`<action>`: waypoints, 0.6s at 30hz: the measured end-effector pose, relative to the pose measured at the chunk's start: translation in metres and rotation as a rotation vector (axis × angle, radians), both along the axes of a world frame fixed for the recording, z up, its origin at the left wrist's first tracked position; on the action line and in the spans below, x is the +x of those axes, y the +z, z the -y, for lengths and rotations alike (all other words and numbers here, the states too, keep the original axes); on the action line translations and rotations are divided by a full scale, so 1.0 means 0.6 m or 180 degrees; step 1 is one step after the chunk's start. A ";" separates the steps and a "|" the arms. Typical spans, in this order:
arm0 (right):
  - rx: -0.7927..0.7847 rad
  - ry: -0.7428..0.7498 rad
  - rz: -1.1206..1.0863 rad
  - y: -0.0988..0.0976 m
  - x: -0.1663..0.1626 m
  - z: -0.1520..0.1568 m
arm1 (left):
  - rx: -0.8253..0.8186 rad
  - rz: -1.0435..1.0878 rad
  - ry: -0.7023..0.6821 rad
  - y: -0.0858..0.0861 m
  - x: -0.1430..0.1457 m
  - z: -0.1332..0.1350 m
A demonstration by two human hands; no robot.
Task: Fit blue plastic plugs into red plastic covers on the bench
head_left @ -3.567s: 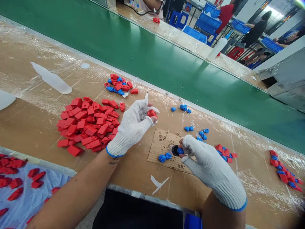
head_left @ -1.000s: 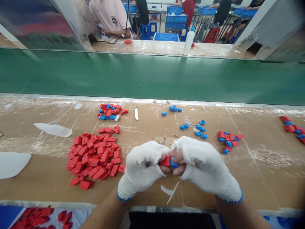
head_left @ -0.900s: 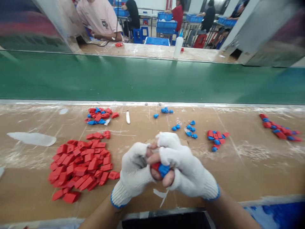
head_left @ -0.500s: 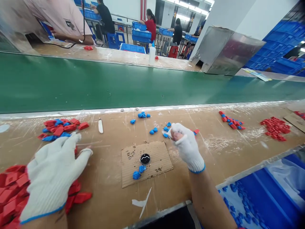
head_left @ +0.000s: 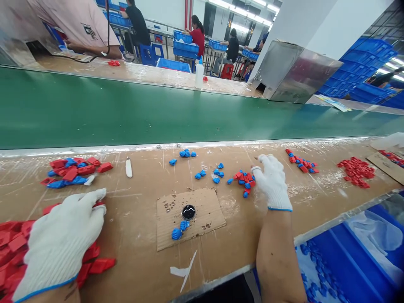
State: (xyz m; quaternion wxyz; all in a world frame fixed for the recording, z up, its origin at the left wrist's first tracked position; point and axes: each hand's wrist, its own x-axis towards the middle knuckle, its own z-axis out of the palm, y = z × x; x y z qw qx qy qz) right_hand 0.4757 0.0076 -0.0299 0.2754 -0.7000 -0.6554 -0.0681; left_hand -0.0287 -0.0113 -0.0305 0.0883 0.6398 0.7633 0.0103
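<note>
My left hand (head_left: 67, 235), in a white knit glove with a blue cuff, lies over a heap of red plastic pieces (head_left: 15, 242) at the lower left. Its thumb and forefinger close around a red piece (head_left: 99, 204), mostly covered by the glove. Farther right, my gloved right hand (head_left: 270, 181) has its fingers apart, beside a cluster of joined red and blue pieces (head_left: 246, 180). Several small blue pieces (head_left: 217, 172) lie left of that cluster. On a cardboard sheet (head_left: 208, 206) sit a small round pot of dark liquid (head_left: 188, 212) and blue pieces (head_left: 177, 233).
A green conveyor belt (head_left: 176, 111) runs behind the bench. A white-handled blade (head_left: 128, 167) lies near a red and blue pile (head_left: 74, 170). More red pieces (head_left: 356, 170) are at right, above a blue bin (head_left: 356, 256). Across the belt sits a person in pink (head_left: 82, 29).
My right hand has moved right and its fingers have opened, uncovering the red and blue cluster. My left hand has gone from spread fingers to a grip on a red piece.
</note>
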 end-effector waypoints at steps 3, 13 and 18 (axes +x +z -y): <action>-0.0150 0.0320 0.0219 -0.014 -0.007 0.011 | -0.0164 -0.0233 -0.0094 0.011 0.013 0.002; -0.0947 0.1156 0.0840 -0.044 -0.042 0.013 | -0.0302 -0.0366 -0.0049 0.018 0.019 0.005; -0.0842 0.0813 0.0980 -0.054 -0.014 0.024 | -0.0081 0.0152 0.0102 0.006 0.008 0.002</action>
